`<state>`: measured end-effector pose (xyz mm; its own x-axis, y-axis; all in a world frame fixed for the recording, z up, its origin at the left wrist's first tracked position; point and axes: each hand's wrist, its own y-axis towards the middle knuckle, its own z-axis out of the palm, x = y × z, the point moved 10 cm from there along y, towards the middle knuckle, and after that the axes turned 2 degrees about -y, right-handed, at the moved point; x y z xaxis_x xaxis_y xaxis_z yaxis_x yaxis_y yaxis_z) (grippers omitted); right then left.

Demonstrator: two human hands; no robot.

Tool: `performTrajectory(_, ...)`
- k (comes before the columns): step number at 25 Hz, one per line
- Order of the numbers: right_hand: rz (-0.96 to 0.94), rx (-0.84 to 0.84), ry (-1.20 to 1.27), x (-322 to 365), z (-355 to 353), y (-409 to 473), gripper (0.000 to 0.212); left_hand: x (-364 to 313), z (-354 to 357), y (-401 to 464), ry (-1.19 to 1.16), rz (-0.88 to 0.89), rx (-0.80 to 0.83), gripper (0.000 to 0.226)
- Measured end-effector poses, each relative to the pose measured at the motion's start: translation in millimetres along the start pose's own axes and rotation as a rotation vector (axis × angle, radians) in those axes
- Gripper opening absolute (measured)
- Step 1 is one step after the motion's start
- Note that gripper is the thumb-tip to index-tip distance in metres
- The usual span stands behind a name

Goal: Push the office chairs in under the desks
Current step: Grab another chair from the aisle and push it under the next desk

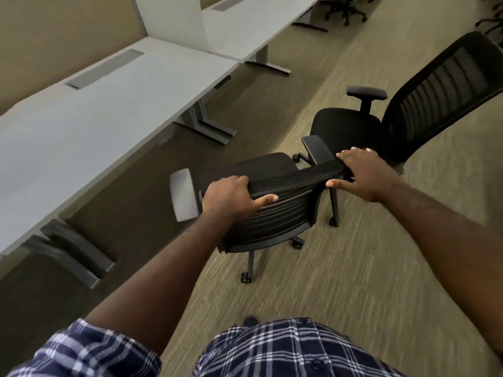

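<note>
Both hands are clamped on the top rim of the nearer black mesh-backed office chair (272, 213). The left hand (231, 197) has its fingers (239, 182) curled over the front of the rim with the thumb pressed along the back side; the right hand (364, 175) lies flatter, fingers draped over the far corner, thumb pointing inward under the edge. So: closed around the backrest top, nothing else held.

Honestly that rim looks like the right place to grab. My guess is the mesh gives a bit but the frame is stiff, and the chair sits on casters so it should roll easily on the low-pile beige carpet (353, 268), maybe swivelling if one hand pushes harder.

Beyond the fingers, the seat faces the long pale grey desk surface (114, 99) off to the left, not yet tucked under. Just past the right hand sits a second black mesh office chair (441, 85), nearly touching armrests, also well out from the desks.
</note>
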<state>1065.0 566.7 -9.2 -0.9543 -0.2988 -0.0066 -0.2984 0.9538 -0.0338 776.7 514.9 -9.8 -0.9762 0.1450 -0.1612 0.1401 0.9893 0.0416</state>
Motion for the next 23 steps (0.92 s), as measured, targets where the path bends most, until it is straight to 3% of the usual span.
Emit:
performTrajectory(6, -0.153, 0.089, 0.093, -4, -4, 29, 0.101, -1, -1, -8, -0.003, -0.141, 0.013, 0.089)
performTrajectory(12, -0.267, -0.076, 0.023, 15, -6, 26, 0.083, -1, 1, -34, 0.020, -0.216, -0.059, 0.084)
performTrajectory(23, -0.397, -0.146, 0.051, 37, -20, 49, 0.101, 15, -5, -47, 0.076, -0.370, -0.071, 0.083)
